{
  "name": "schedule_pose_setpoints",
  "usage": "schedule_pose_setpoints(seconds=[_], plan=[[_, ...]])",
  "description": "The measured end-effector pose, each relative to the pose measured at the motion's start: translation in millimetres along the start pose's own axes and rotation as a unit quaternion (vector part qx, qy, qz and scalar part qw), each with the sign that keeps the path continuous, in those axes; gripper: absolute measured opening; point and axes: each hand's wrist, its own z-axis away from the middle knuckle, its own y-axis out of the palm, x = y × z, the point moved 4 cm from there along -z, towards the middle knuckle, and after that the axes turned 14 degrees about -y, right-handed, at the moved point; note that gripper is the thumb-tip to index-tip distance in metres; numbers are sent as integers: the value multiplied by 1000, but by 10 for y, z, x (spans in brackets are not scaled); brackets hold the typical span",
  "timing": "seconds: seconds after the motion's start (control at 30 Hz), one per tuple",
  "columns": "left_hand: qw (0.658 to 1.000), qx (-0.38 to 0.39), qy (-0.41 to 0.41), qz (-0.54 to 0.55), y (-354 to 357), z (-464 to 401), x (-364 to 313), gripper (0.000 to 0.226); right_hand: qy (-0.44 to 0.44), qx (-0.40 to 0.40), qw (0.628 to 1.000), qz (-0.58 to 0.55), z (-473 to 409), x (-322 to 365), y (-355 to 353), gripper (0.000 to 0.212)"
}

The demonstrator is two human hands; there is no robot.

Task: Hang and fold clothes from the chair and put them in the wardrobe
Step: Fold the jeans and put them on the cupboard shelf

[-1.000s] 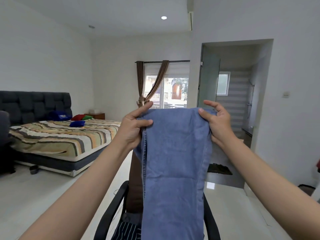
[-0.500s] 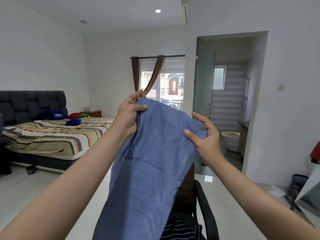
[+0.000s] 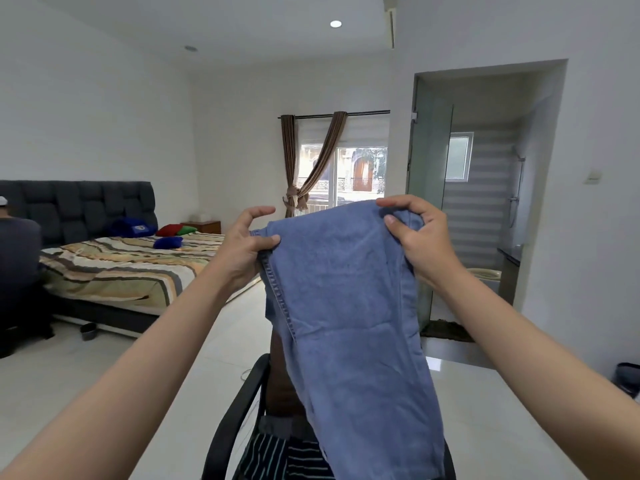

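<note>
A pair of blue jeans hangs lengthwise in front of me, held up at chest height. My left hand pinches the top left edge at the seam, its other fingers spread. My right hand grips the bunched top right corner. Below the jeans stands a black office chair with a brown back. A dark striped garment lies on its seat, partly hidden by the jeans. No wardrobe is in view.
A bed with a striped cover and coloured pillows stands at the left, with a seated person at the far left edge. Ahead are a curtained window and a bathroom doorway with a glass door. White floor tiles surround the chair.
The jeans swung left and tilted half a second ago; now they hang more centred again. My right hand has risen and closed on the top right corner. The view has turned slightly.
</note>
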Motion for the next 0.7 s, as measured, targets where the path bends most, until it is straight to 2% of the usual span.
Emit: schedule_pose_setpoints(seconds=[0.1, 0.17, 0.3, 0.33, 0.4, 0.5, 0.7], plan=[[1000, 0, 11, 17, 6, -39, -2, 42, 2, 20, 1000, 12, -79, -8, -79, 32], [998, 3, 15, 69, 19, -63, 3, 40, 9, 24, 1000, 18, -112, -31, -118, 33], [971, 84, -16, 222, 62, -3, 190, 34, 34, -13, 999, -2, -127, -99, -139, 35], [967, 103, -29, 231, 82, 42, 267, 37, 40, -25, 999, -8, -127, -115, -133, 35], [978, 102, -54, 174, 139, 114, 421, 37, 54, -46, 997, -19, -137, -148, -116, 37], [993, 54, -45, 94, 229, 117, 565, 40, 72, -47, 996, -20, -149, -207, -84, 38], [992, 21, -9, 125, 246, 5, 429, 45, 124, -48, 991, -9, -130, -300, -196, 33]])
